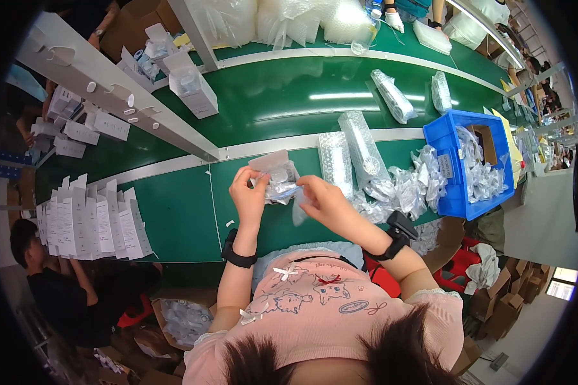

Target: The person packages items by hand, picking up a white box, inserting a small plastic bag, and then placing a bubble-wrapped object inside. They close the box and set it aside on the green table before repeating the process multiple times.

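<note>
Both my hands are up over the green counter (180, 218) right in front of me. My left hand (249, 196) is pinched shut on a small clear plastic packet (277, 183), thumb and fingers clamped on its left edge, and my right hand (326, 200) is closed on the same packet from the other side, fingers curled around its right end. So the packet sits between the two hands, held just above the counter, not lying on it. A white flap sticks up at its top. Black wristbands on both wrists, the right one with a chunky box on it.

Just right of my hands there's a heap of crinkly clear bags (401, 189), and a couple of long bubble-wrap sleeves (359, 147) lie beside it, running away from me. Past the heap is a blue plastic bin (438, 138) with more of those bags inside. Further out on the belt, two more wrapped pieces (393, 96) lie well apart from everything else.

Off to my left, a row of folded white cartons (90, 221) stands along the counter edge. Another person in a black shirt (64, 289) is down there below them.
</note>
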The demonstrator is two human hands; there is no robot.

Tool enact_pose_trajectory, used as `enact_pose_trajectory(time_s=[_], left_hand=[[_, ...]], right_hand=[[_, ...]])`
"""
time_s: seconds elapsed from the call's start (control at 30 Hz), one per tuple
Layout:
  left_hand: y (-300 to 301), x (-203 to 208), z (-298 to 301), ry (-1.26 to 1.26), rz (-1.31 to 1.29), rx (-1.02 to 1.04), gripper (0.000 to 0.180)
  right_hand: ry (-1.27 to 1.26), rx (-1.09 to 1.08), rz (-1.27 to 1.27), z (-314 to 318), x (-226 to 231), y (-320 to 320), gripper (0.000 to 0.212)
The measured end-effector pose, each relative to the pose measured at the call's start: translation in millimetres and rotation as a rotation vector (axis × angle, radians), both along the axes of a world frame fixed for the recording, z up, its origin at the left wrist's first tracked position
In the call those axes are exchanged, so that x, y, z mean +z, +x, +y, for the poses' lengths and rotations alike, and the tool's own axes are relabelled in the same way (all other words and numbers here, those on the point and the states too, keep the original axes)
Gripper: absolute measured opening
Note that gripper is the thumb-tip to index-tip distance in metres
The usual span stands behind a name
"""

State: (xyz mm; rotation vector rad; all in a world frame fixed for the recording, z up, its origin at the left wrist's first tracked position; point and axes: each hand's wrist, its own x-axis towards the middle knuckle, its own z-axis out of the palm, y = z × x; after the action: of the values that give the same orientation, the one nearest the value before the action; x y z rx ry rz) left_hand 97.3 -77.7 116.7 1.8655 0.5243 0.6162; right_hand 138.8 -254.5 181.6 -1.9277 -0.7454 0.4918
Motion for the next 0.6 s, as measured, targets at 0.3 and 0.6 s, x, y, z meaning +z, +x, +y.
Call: enact_pose_trajectory(time_s=[0.3, 0.6], left_hand=[[5, -3, 2, -0.045, 0.009, 0.015, 0.014], [-3, -29, 9, -0.486, -0.183, 0.083, 0.010]], right_hand=[[-0.174, 0.438, -0.744, 34, -35, 12, 0.025], [0.378, 0.205, -0.487, 30, -48, 43, 0.071]])
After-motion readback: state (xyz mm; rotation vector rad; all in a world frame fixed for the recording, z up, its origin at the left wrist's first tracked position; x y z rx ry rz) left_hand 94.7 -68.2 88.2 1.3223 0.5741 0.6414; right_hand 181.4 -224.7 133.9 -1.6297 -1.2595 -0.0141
